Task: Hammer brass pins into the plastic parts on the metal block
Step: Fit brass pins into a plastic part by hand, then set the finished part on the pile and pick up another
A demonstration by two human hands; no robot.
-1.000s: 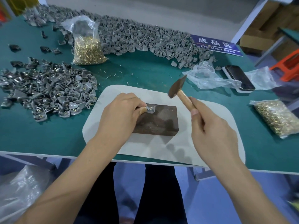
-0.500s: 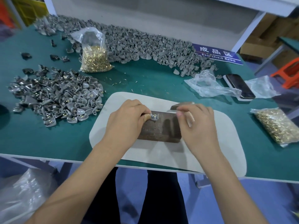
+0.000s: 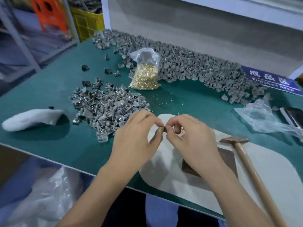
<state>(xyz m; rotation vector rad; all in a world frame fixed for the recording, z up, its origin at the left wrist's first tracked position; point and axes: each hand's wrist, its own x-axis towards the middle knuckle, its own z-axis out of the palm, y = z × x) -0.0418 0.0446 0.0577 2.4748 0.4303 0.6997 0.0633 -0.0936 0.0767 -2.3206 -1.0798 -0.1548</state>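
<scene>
Fingers of left hand (image 3: 136, 141) and right hand (image 3: 191, 138) pinched together on one small part (image 3: 162, 129). Seat pin straight before reaching right for hammer (image 3: 249, 163).

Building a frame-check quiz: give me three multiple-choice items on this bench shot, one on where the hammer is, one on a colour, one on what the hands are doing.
1. Where is the hammer?
A. In the right hand
B. Lying on the white mat, right of the hands
C. On the heap of grey parts

2. What colour is the table top?
A. Green
B. Red
C. Yellow

3. What are the hands doing?
A. Both lie flat on the table
B. Both pinch a small part between them
C. The left one lifts the bag of pins

Key: 1 B, its wooden handle lies on the white mat with no hand on it. 2 A, green shows all around the mat. 3 B, the fingertips of the left hand and right hand meet on the small part.
</scene>
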